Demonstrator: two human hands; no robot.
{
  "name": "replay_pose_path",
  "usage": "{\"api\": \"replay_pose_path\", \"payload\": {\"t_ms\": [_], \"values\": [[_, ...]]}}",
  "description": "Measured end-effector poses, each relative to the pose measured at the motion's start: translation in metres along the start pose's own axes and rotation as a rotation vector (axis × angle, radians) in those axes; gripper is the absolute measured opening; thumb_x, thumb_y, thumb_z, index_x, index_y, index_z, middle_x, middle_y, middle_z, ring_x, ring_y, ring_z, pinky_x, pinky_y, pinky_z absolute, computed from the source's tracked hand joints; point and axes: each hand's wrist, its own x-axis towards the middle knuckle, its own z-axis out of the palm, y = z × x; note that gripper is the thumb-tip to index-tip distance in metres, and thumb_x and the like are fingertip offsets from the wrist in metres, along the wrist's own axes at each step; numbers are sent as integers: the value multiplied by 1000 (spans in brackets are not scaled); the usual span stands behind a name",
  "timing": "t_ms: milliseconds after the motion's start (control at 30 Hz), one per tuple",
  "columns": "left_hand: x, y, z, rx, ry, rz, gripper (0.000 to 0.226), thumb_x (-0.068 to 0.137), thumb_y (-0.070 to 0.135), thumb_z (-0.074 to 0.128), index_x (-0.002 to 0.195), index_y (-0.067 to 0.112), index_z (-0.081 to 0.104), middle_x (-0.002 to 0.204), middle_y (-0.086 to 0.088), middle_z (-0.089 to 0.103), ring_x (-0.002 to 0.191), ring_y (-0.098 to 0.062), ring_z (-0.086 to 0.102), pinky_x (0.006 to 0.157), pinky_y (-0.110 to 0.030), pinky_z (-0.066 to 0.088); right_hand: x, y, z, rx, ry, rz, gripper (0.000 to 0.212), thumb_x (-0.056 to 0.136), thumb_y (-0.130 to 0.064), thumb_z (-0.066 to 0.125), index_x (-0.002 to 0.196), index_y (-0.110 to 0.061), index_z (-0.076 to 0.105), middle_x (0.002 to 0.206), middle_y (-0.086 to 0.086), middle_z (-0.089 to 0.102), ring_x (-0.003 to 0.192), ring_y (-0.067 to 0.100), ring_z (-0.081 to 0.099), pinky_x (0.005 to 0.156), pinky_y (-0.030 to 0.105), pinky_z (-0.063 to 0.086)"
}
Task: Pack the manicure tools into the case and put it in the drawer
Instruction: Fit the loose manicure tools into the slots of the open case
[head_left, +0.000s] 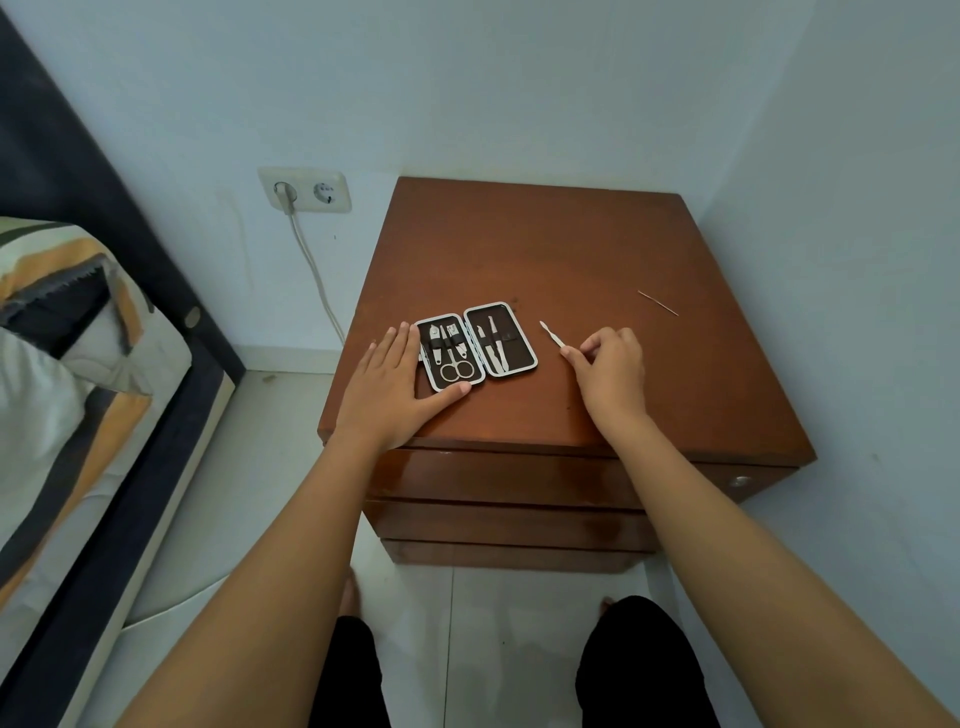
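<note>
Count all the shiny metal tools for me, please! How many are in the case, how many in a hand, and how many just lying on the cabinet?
In the open case: 5, as far as the picture shows
In the fingers of the right hand, a thin tool: 1
Loose on the cabinet top, a thin pin-like tool: 1
Total: 7

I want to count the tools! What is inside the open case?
The open case holds scissors and small tools on one side, two slim tools on the other. The left hand covers its left edge.
</note>
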Motion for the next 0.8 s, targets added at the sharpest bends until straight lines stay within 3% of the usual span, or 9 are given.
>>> {"api": "replay_pose_path", "payload": {"t_ms": [200,467,667,800], "values": [[0,0,0,2,3,2,103,75,80,26,151,16,0,160,0,0,146,-14,-3,116,-31,-4,3,-3,-4,-7,-48,30,22,86,-28,64,80,-7,66,102,13,59,96,28,55,72,31,40],[0,0,0,-2,10,1,102,76,79,28,151,16,0,159,0,0,146,-14,-3,115,-30,-5,-5,1,-2,-94,-66,-94,24,91,-29,54,85,-7,62,100,13,60,99,28,52,83,35,41],[1,0,1,-3,11,-1,100,78,78,30,151,16,1,160,-1,0,146,-14,-2,116,-31,-4,-13,-3,-11,198,-180,-71,13,91,-22,56,83,-13,51,80,1,55,64,10,46,53,19,34],[0,0,0,1,5,-1,100,78,78,30,151,16,0,160,-1,0,146,-14,-3,116,-31,-4,-22,-13,-3,264,-257,-120,2,87,-16,59,89,-16,57,69,-3,53,61,10,48,54,12,37]]}}
